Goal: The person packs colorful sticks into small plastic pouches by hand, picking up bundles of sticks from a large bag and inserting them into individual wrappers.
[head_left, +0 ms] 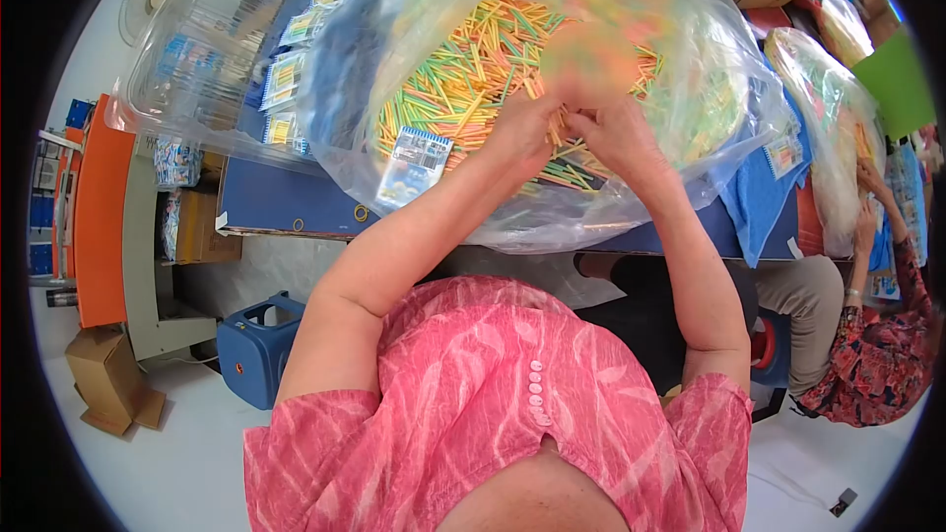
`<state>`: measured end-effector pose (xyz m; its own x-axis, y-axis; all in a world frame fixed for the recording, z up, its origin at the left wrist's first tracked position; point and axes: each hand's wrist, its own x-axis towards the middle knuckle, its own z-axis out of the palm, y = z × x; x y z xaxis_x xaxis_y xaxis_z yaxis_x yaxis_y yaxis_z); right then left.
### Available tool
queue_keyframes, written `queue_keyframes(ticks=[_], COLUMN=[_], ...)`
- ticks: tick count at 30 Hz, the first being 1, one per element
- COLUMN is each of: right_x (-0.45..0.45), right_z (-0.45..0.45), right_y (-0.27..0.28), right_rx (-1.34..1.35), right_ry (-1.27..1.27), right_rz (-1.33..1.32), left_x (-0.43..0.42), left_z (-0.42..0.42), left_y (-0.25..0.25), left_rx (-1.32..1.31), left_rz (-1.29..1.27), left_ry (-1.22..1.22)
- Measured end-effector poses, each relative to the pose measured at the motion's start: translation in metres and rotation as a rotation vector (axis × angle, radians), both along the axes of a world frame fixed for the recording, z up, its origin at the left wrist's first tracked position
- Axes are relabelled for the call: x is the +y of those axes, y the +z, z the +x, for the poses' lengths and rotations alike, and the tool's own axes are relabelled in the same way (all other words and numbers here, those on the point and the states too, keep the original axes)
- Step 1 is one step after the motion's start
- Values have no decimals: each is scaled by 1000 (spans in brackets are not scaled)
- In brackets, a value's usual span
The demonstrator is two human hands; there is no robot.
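A large clear plastic bag (340, 89) lies open on the table, full of thin sticks (443, 89) in yellow, orange, green and pink. Over this pile my left hand (522, 133) has its fingers closed around a few sticks. My right hand (623, 138) is right beside it, thumb and fingertips pinched at the same small bunch (559, 125). A blurred patch just beyond my fingers hides part of the pile. Left of my left wrist, a small printed packet (414, 166) rests at the near edge of the sticks.
Clear plastic bins (163, 89) and several printed packets (284, 79) stand at the left. A blue cloth (759, 197) hangs over the table edge. At the right, a co-worker (877, 365) reaches toward another filled bag (823, 118). A blue stool (258, 350) stands below left.
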<state>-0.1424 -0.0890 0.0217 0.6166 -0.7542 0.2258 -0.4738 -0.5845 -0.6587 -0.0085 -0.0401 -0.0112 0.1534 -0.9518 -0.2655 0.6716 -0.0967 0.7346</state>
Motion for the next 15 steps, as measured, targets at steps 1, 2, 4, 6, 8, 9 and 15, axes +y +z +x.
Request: queue_keyframes(ticks=[1,2,4,6,8,9,15], right_x=[0,-1,-3,-8,-10,-9,-10], right_z=[-1,-3,-6,-11,-11,-5,-9], right_y=[0,0,2,6,3,-5,5], right_rx=[-118,-236,-357,-284,-247,-214,-189], right_ry=[53,106,158,-58,-173,-182,79], right_rz=[104,208,310,334,344,168,-332], left_x=[-1,-1,-3,-3,-2,0,7], left_z=[1,3,7,8,4,1,-7], left_y=[1,1,4,6,6,6,23], left_rx=[47,44,192,266,269,270,231], left_rz=[-29,-25,-53,-70,-70,-68,21], left_ry=[-22,-18,-4,-2,-73,-109,-60])
